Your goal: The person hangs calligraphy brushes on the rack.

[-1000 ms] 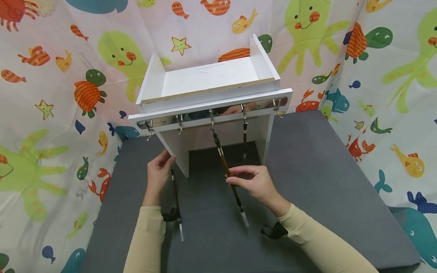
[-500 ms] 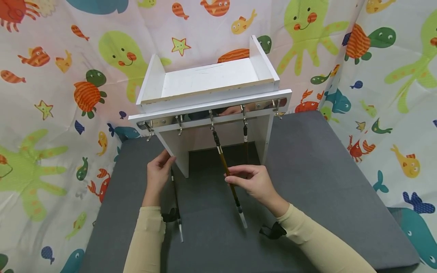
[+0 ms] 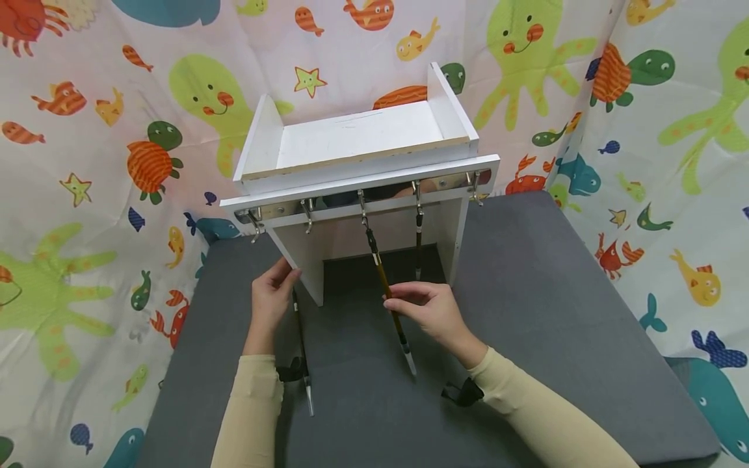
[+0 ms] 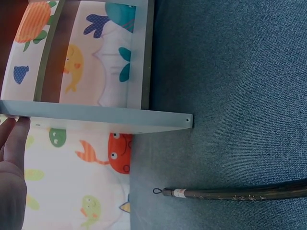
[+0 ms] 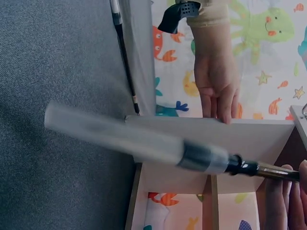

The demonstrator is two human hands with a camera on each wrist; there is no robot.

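Observation:
A calligraphy brush (image 3: 381,270) with a translucent cap hangs by its loop from the middle hook of a white shelf (image 3: 363,133). Thumb and fingers of my right hand (image 3: 437,316) pinch its handle, and its capped end slants toward me. In the right wrist view the cap (image 5: 115,136) is large and blurred. My left hand (image 3: 270,302) grips the front edge of the shelf's left side panel (image 4: 96,111). From the hook to the right hangs another brush (image 3: 419,227). A third, dark-handled brush (image 4: 216,193) lies beside the shelf, near my left forearm.
A metal rail (image 3: 339,199) with several hooks runs along the shelf's front; the two left hooks and the far right one carry nothing. The shelf stands on a grey padded table (image 3: 544,292), with a sea-animal curtain (image 3: 234,39) behind and at both sides.
My right hand has shifted slightly left, and the held brush's capped end has moved a little left and up. The brush on the neighbouring hook sways slightly. My left hand stays put.

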